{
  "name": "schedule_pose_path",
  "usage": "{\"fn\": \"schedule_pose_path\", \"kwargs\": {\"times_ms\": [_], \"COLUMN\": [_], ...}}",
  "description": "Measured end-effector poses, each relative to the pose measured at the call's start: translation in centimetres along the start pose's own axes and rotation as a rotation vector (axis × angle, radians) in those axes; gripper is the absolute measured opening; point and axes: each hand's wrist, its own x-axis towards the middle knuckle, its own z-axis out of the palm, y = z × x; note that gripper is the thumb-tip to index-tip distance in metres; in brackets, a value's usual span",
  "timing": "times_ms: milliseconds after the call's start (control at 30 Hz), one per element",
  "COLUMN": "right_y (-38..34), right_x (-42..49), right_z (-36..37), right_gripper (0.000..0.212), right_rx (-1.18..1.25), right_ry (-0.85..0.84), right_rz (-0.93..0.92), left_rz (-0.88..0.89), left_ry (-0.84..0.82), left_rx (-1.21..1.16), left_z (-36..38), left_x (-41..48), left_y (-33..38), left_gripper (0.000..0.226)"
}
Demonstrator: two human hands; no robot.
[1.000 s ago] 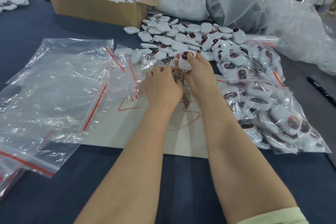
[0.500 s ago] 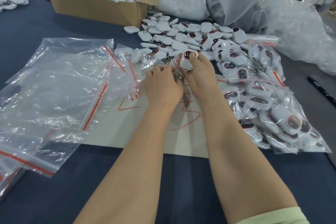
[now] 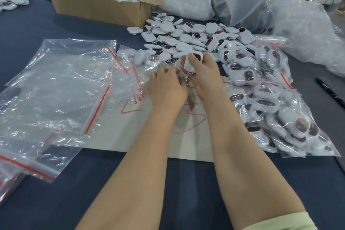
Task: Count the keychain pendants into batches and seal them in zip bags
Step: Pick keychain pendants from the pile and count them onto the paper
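Note:
My right hand (image 3: 203,76) grips a white keychain pendant (image 3: 194,61) with a dark oval face, its metal clasp dangling below. My left hand (image 3: 166,87) is curled beside it, fingers pinching a small clear zip bag (image 3: 168,65) at its mouth; the bag is hard to see under the fingers. A loose pile of white pendants (image 3: 188,37) lies just beyond both hands. Filled zip bags of pendants (image 3: 276,110) are heaped to the right.
Empty zip bags with red seal strips (image 3: 61,87) spread over the left side. A cardboard box of pendants (image 3: 100,5) with a red sign stands at the back. Large plastic bags (image 3: 261,2) fill the back right. A black marker (image 3: 330,92) lies at the right edge. White paper (image 3: 160,136) underlies my hands.
My right hand has turned the pendant slightly and shifted a little toward the left hand. The left hand has barely moved.

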Motion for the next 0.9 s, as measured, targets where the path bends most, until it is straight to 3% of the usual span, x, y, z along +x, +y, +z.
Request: {"fn": "schedule_pose_path", "kwargs": {"times_ms": [233, 500, 900], "right_y": [0.27, -0.1, -0.17], "right_x": [0.08, 0.55, 0.57], "right_z": [0.1, 0.02, -0.11], "right_gripper": [0.001, 0.022, 0.023], "right_rx": [-0.045, 0.254, 0.264], "right_ry": [0.02, 0.069, 0.038], "right_rz": [-0.024, 0.12, 0.095], "left_rz": [-0.002, -0.003, -0.007], "left_ry": [0.001, -0.01, -0.021], "left_rx": [-0.008, -0.012, -0.015], "left_z": [0.08, 0.07, -0.01], "left_x": [0.0, 0.1, 0.04], "left_y": [0.02, 0.0, 0.05], "left_gripper": [0.036, 0.037, 0.038]}}
